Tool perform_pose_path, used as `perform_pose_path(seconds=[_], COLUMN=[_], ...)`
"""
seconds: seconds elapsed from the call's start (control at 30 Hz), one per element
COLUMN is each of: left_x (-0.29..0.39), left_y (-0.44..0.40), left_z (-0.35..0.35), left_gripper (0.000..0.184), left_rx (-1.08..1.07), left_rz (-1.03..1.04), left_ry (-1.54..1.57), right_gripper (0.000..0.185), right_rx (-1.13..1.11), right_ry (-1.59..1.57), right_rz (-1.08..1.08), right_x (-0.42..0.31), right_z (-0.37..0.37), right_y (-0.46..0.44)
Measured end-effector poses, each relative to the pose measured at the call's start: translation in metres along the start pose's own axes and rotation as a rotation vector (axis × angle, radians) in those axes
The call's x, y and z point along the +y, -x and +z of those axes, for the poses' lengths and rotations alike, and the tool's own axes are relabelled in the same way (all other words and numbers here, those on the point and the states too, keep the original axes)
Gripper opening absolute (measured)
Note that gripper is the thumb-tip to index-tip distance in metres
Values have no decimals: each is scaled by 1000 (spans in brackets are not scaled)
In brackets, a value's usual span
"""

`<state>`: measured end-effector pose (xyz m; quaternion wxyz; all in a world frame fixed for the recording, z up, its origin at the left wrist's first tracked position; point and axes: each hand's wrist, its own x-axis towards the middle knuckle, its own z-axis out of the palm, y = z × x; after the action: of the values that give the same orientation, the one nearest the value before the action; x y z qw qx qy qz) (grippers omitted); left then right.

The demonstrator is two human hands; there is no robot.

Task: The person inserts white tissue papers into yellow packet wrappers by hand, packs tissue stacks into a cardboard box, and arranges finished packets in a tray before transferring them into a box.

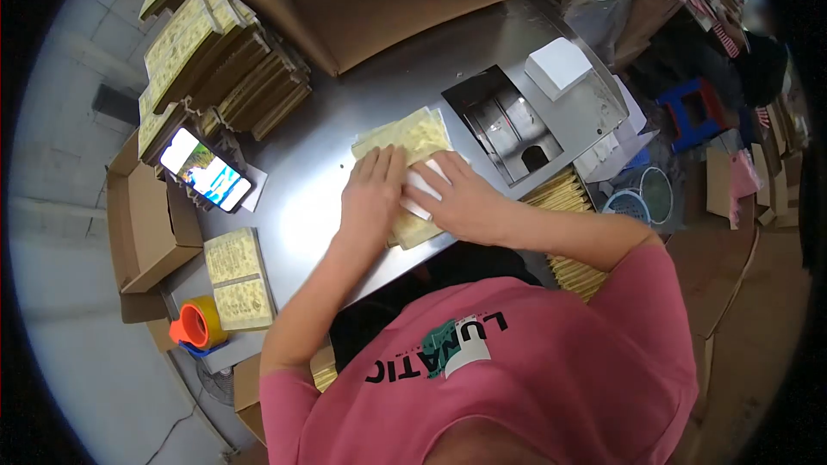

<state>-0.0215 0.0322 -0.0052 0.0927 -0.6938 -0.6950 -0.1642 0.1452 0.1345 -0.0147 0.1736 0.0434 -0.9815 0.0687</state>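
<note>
Yellow paper (pixel 419 133) lies under your flat left hand (pixel 367 198), while your right hand (pixel 472 205), fingers apart, covers a white slip (pixel 416 181), likely keeping the layers steady.

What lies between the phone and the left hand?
A white paper slip beside the phone, then metal tabletop, bare but for a small dark speck, before the left hand; seen in the head view.

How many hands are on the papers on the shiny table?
2: the bare left hand lies on the yellow patterned paper, and the bare right hand is beside it, fingers over a white piece. Both show clearly.
</note>
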Motion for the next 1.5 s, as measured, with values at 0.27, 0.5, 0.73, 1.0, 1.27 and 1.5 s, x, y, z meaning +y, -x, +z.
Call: perform_pose_path(seconds=[0.27,0.5,0.73,1.0,1.27,1.5], left_x=[38,16,20,17,3,6], left_y=[65,52,13,8,1,7], left_z=[-10,-23,-12,-8,-8,-4], left_gripper=[42,23,10,18,11,9], left_rx=[-5,23,80,82,93,250], left_rz=[-70,-51,-242,-318,-362,-249], left_ry=[10,147,153,83,306,185], right_gripper=[34,17,22,30,24,16], right_rx=[137,327,698,614,890,433], right_ry=[102,-382,528,120,-388,-576], right_rz=[364,325,771,1073,935,400], right_x=[-13,13,131,159,100,59], right_z=[35,12,-48,-46,-32,20], right_y=[-40,-27,40,66,11,-29])
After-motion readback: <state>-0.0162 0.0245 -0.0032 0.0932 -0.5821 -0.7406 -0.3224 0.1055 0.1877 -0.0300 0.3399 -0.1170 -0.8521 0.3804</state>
